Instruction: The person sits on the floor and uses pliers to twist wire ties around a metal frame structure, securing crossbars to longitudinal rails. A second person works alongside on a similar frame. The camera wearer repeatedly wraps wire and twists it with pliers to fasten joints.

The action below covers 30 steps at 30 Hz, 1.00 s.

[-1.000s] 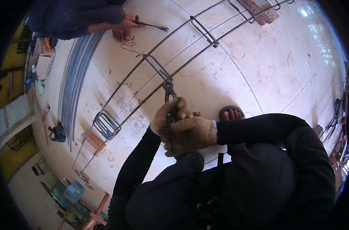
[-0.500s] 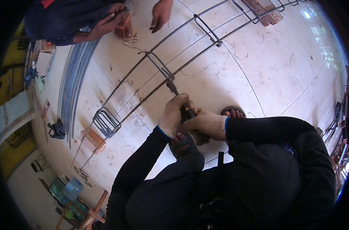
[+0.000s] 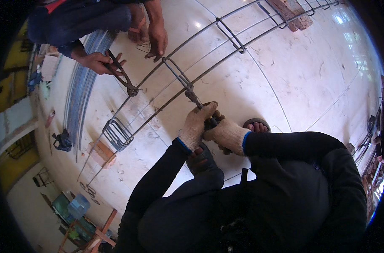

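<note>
Big pale polished floor carries a long cage of grey steel rebar rods lying flat, so every joint is reachable from a squat. A rectangular steel stirrup loop crosses the rods, and the dark metal pincers bite right at that crossing. Both gloved hands, left and right, are closed tight round the handles, probably for leverage. Across the cage, another person's bare hand grips similar pincers.
</note>
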### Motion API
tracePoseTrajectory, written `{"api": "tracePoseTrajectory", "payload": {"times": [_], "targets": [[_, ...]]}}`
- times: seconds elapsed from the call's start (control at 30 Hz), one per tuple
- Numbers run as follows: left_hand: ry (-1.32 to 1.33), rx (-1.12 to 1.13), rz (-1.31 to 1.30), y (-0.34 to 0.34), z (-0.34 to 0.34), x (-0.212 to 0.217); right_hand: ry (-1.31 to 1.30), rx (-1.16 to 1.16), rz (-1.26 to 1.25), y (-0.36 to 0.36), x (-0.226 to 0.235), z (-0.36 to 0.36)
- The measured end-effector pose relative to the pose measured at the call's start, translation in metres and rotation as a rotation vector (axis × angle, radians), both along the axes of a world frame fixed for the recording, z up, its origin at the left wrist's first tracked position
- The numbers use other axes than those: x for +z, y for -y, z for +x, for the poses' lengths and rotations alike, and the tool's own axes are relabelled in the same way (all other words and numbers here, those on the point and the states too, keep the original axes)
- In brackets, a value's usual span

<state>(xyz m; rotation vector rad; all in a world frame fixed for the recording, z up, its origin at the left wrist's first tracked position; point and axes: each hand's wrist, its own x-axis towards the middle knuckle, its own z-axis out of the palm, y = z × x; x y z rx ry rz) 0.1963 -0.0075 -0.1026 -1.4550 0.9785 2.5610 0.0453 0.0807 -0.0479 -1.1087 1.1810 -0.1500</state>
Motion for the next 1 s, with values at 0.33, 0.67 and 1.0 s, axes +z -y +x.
{"api": "tracePoseTrajectory", "payload": {"times": [0.33,0.67,1.0], "targets": [[-0.534,0.233,0.357,0.001,-0.005,0.013,0.815,-0.702,0.546,-0.018,-0.023,0.015],[-0.292,0.089,0.243,0.011,0.01,0.008,0.532,-0.409,0.127,-0.019,-0.025,-0.001],[-0.075,0.116,-0.063,-0.008,-0.003,0.013,0.044,-0.386,0.303,-0.006,-0.016,0.011]]}}
